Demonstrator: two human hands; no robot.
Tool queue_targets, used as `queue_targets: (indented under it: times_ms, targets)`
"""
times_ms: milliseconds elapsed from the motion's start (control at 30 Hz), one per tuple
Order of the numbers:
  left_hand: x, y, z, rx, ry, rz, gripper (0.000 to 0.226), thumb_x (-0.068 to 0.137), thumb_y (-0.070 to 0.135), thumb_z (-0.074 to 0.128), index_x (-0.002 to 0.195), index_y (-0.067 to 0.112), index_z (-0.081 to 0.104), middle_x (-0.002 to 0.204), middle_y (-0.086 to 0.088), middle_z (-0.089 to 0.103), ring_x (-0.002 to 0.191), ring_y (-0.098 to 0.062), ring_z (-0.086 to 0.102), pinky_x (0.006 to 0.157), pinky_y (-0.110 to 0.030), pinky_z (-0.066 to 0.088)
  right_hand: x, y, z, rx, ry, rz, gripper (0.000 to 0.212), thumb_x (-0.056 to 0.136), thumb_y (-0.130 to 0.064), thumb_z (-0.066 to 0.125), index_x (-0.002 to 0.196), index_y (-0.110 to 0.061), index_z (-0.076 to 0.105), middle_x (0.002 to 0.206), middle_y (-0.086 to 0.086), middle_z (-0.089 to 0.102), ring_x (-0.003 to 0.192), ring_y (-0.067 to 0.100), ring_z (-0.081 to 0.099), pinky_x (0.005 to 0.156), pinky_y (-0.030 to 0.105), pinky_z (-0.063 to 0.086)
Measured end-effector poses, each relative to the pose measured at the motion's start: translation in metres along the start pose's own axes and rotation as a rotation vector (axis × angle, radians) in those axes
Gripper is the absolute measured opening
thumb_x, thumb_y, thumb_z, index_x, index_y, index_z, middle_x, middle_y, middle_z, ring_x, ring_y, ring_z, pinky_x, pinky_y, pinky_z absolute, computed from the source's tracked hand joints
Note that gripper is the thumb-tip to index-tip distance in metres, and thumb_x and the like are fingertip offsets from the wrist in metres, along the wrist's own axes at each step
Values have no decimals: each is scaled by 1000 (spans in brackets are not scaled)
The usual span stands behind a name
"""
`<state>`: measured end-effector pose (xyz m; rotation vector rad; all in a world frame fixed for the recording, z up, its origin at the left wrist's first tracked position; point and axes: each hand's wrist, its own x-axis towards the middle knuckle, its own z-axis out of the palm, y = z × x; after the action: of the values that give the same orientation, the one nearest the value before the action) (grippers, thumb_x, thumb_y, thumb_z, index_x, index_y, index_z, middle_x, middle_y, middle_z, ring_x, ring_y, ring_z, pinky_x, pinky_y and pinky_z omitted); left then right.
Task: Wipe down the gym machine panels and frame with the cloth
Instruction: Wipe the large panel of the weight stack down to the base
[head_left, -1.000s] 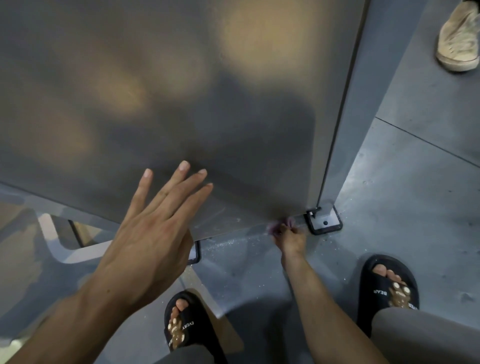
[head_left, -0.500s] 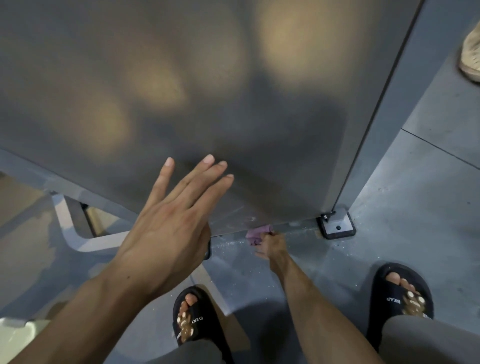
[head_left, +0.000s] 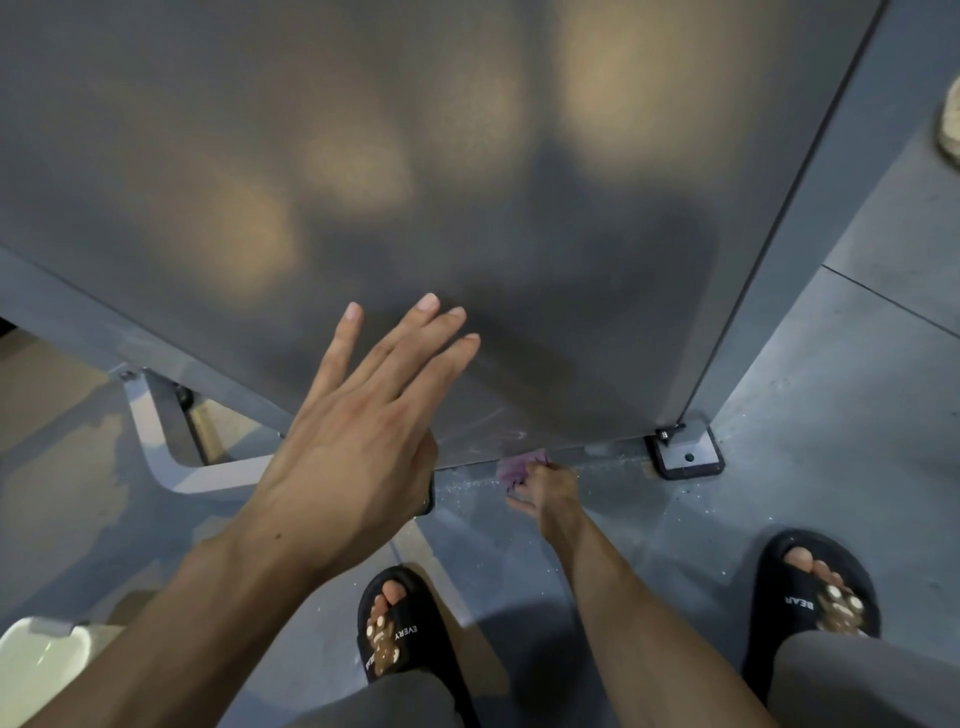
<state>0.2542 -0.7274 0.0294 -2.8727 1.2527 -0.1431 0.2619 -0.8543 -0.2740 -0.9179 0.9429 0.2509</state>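
left hand (head_left: 358, 447): fingers spread flat toward panel (head_left: 467, 182) | right hand (head_left: 550, 486): grip pinching bunched cloth (head_left: 519, 464) at panel's bottom edge

Count: 1 grey panel (head_left: 415, 182), 1 purple cloth (head_left: 519, 465) at 6 o'clock, 2 hands (left (head_left: 353, 447), right (head_left: 550, 486)), 2 black slippers ( (head_left: 400, 629), (head_left: 815, 587)), 1 bolted foot plate (head_left: 688, 454) at 4 o'clock, 1 white shoe (head_left: 949, 130) at 2 o'clock.

Left hand (head_left: 358, 447) against panel (head_left: 467, 182); cloth (head_left: 519, 466) at panel's bottom edge, left of foot plate (head_left: 688, 457).
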Motion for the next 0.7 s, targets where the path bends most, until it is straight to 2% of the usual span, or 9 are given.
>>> queue_targets:
  times_ms: [100, 167, 267, 367, 433, 500, 567, 633, 700]
  targets:
    - [1, -2, 0, -3, 11, 3, 74, 86, 6, 45, 158, 17, 36, 169, 2, 28, 159, -11, 6, 128, -53, -1, -4, -7, 7, 84, -21, -11, 32, 106, 0, 44, 87, 0, 69, 95, 21, 73, 89, 30, 69, 76, 39, 62]
    - [1, -1, 0, -2, 15, 3, 74, 86, 6, 45, 158, 16, 36, 168, 2, 29, 159, -11, 7, 129, -52, -1, -13, -7, 9, 115, 6, -55, 26, 106, 3, 44, 94, 6, 67, 95, 24, 72, 89, 30, 71, 67, 32, 61]
    - [2, -1, -1, -11, 17, 4, 74, 85, 2, 47, 157, 15, 37, 167, 2, 30, 159, -12, 10, 128, -56, 4, -25, -2, 13, 154, -5, -272, 28, 99, 9, 41, 84, 6, 65, 85, 23, 73, 80, 28, 71, 73, 36, 62]
    - [1, -2, 0, -5, 20, 6, 75, 85, -2, 50, 157, 15, 37, 168, 1, 30, 159, -13, 10, 128, -56, 3, -29, 4, 14, 24, 91, -409, 20, 94, -3, 48, 92, 0, 68, 90, 14, 76, 85, 26, 74, 78, 39, 62]
    - [1, -2, -1, 3, 19, 2, 74, 85, 2, 47, 157, 15, 37, 168, 1, 30, 159, -12, 10, 128, -56, 3, -22, 7, 15, -62, 158, -384, 17, 95, -5, 52, 94, -3, 69, 89, 12, 74, 84, 27, 73, 76, 38, 61]
    - [1, -1, -1, 3, 15, 1, 74, 85, 5, 45, 157, 16, 37, 168, 1, 30, 159, -12, 9, 128, -55, 3, -12, 6, 15, -74, 176, -301, 16, 92, -2, 54, 85, -6, 68, 85, 16, 74, 85, 35, 73, 80, 51, 62]
    - [1, -1, -1, -2, 19, 3, 74, 85, 4, 46, 157, 16, 37, 167, 2, 30, 159, -12, 9, 128, -55, 2, 16, 16, 13, -70, 152, -249, 16, 87, -10, 57, 75, -13, 66, 82, 17, 74, 82, 38, 73, 79, 58, 61]
    - [2, -1, -1, -6, 25, 9, 75, 85, -1, 50, 157, 15, 38, 167, 1, 31, 159, -12, 9, 128, -55, 3, 21, 19, 14, -73, 171, -219, 12, 81, -21, 58, 74, -15, 66, 82, 16, 74, 79, 36, 73, 77, 57, 62]
    - [1, 0, -1, -5, 29, 11, 75, 85, -3, 52, 157, 15, 38, 167, 1, 31, 159, -12, 9, 128, -55, 3, -7, 6, 14, -5, 167, -164, 14, 88, -10, 60, 75, -10, 66, 79, 17, 71, 73, 33, 71, 72, 56, 63]
